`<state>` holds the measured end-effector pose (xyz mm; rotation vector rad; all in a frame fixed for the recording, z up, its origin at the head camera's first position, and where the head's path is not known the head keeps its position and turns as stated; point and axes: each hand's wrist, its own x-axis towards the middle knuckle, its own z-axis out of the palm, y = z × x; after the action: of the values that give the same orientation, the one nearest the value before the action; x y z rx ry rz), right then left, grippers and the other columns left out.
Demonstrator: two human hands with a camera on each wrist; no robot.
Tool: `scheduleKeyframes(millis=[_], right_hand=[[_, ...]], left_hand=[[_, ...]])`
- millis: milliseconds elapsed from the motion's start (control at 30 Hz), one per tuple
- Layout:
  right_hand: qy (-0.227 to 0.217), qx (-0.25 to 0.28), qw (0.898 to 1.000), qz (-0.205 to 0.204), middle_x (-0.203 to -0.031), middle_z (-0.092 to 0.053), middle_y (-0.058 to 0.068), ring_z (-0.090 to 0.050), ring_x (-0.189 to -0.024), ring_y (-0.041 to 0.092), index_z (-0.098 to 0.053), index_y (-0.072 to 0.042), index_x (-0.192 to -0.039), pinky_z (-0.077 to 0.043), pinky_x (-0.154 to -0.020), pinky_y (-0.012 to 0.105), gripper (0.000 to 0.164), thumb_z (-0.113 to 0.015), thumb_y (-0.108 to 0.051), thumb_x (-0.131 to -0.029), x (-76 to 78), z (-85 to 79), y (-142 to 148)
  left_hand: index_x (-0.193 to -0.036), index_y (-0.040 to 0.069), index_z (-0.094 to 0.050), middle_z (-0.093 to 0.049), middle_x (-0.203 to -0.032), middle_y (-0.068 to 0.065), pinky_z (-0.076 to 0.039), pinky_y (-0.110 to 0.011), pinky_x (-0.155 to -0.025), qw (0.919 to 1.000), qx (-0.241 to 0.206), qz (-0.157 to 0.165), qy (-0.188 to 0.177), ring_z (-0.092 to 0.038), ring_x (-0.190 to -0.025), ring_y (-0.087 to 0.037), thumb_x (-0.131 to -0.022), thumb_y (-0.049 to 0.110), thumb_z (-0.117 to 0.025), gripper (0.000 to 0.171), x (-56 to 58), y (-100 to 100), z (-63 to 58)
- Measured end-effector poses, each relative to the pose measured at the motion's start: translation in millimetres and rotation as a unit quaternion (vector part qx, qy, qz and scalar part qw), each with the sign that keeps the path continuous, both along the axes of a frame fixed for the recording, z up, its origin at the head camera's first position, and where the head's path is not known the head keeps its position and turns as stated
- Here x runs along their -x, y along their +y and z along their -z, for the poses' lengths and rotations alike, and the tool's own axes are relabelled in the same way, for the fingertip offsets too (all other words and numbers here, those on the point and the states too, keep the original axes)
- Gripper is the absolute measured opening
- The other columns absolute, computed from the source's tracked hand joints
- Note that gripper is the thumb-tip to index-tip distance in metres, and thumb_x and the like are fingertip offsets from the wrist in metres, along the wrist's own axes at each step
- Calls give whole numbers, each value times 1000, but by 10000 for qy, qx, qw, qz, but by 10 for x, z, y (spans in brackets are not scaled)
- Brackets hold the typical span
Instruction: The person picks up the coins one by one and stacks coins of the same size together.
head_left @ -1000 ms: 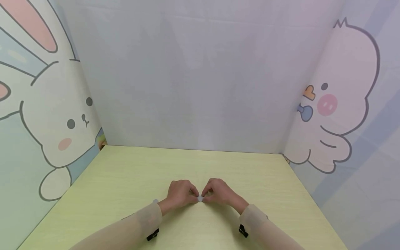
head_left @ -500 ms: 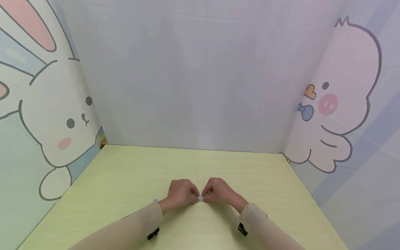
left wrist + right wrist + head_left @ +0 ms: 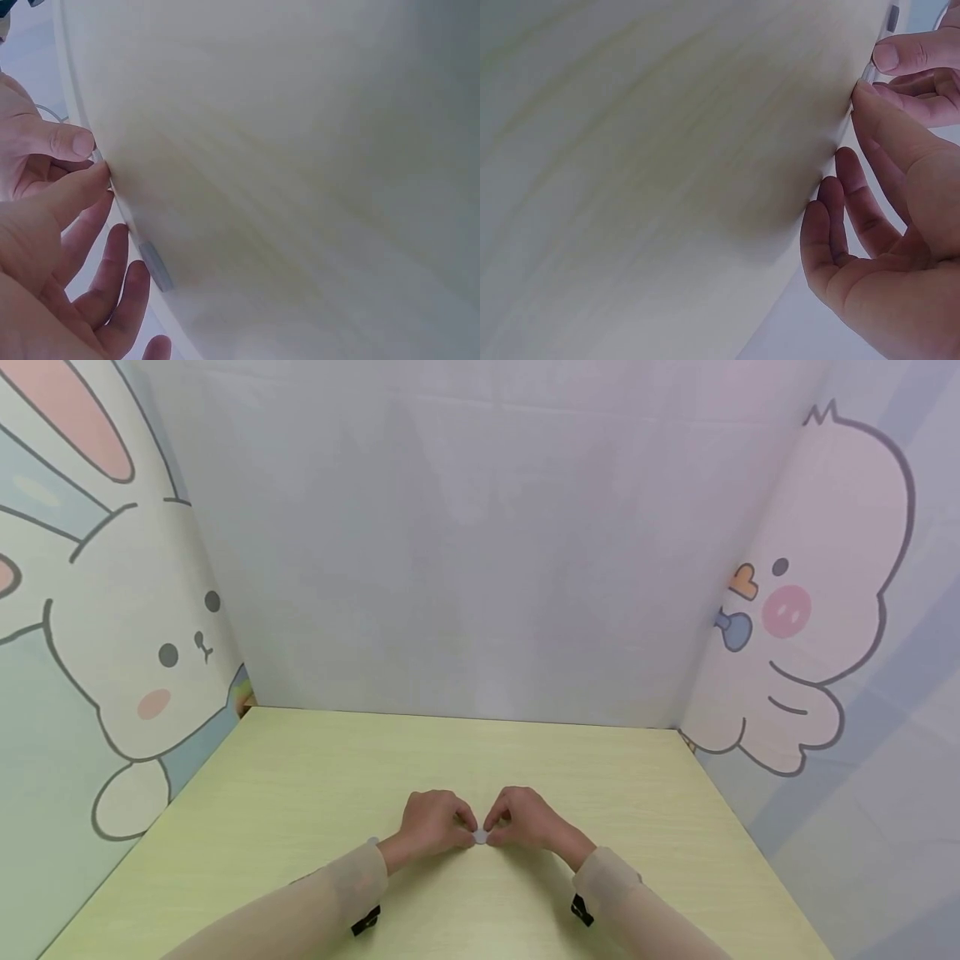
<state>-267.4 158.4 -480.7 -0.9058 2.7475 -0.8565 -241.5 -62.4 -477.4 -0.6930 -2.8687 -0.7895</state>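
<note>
A small flat grey disc (image 3: 481,837) lies on the table at centre, between my two hands. My left hand (image 3: 433,822) pinches its left edge between thumb and forefinger. On the opposite edge, the thumb and forefinger of my right hand (image 3: 528,821) do the same. In the right wrist view only a thin sliver of the disc (image 3: 868,73) shows between the fingertips. A second grey disc (image 3: 156,266) lies on the table by the left hand's curled outer fingers; in the head view most of it hides behind the left wrist.
The pale yellow table (image 3: 465,760) runs back to a plain light curtain (image 3: 465,568). Printed side curtains, with a rabbit (image 3: 142,635) at left and a chick-like figure (image 3: 825,602) at right, border it. Dark straps (image 3: 366,922) hang below both sleeves.
</note>
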Motion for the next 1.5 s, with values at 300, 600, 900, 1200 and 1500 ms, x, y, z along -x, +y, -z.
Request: scheduleKeyframes(millis=[300,600,900,1200,1500], right_hand=[[-86,4,9999,69,-92,-69,-5,-57,-85,15,-85,-15,-89,-46,-75,25,9,-92,-13,-83,-9,-20,-15],[-15,-13,10000,27,-92,-69,-6,-58,-86,14,-85,-15,-89,-47,-76,26,9,-92,-13,-83,4,-12,-14],[-7,11,10000,-16,-93,-70,-4,-60,-87,16,-85,-14,-89,-47,-76,26,9,-91,-12,-83,-8,-19,-13],[-51,18,10000,11,-93,-70,-5,-60,-88,17,-84,-15,-88,-47,-77,26,10,-91,-11,-83,-10,-11,-17],[-8,11,10000,-10,-92,-69,-6,-59,-87,15,-84,-15,-88,-47,-77,26,10,-91,-11,-83,-11,-18,-21]], left_hand=[[-81,26,-84,-78,-88,13,-43,-46,-78,10000,3,10,-1,-68,-87,-13,-78,24,-92,9,-12,1,-8],[-81,26,-84,-78,-87,14,-43,-47,-79,10000,-23,5,-23,-69,-88,-14,-78,24,-92,9,-11,-8,-7],[-82,27,-84,-79,-87,13,-42,-46,-79,10000,-45,46,-41,-69,-88,-13,-79,25,-92,8,6,-15,8],[-82,26,-84,-79,-88,13,-42,-46,-80,10000,-14,57,-20,-70,-89,-14,-79,24,-92,8,-9,-17,-9],[-82,28,-85,-78,-86,17,-41,-43,-81,9999,-5,-30,126,-68,-87,-10,-79,29,-91,7,47,-18,104]])
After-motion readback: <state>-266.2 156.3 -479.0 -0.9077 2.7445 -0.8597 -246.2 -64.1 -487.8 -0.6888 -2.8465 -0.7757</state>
